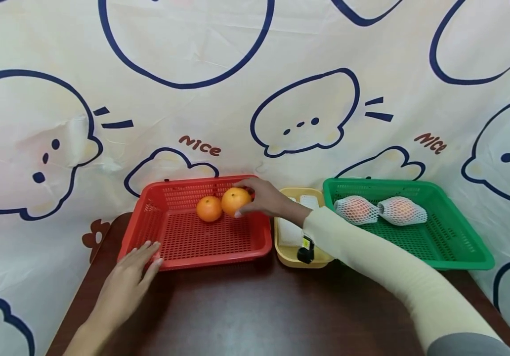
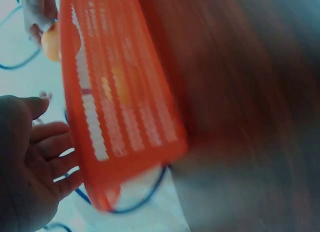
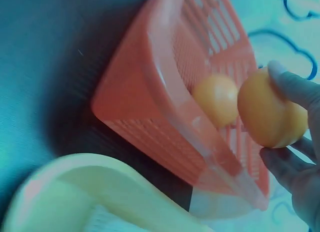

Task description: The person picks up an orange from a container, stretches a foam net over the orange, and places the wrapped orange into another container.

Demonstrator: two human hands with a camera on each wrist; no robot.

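Note:
My right hand (image 1: 261,198) grips an orange (image 1: 235,201) between thumb and fingers over the right part of the red basket (image 1: 192,257). In the right wrist view the held orange (image 3: 272,108) is up at the level of the basket's rim. A second orange (image 1: 209,208) rests inside, just left of the held one. At the basket's front left corner is my left hand (image 1: 126,284), its fingers extended and fingertips right at the rim. The left wrist view shows these fingers (image 2: 52,147) spread beside the red wall.
Right of the red basket stands a yellow basket (image 1: 288,254) with white foam net sleeves (image 1: 289,232). Farther right, a green basket (image 1: 459,247) holds two round fruits in foam nets (image 1: 356,210). A patterned cloth (image 1: 219,113) hangs behind the dark brown table (image 1: 255,311).

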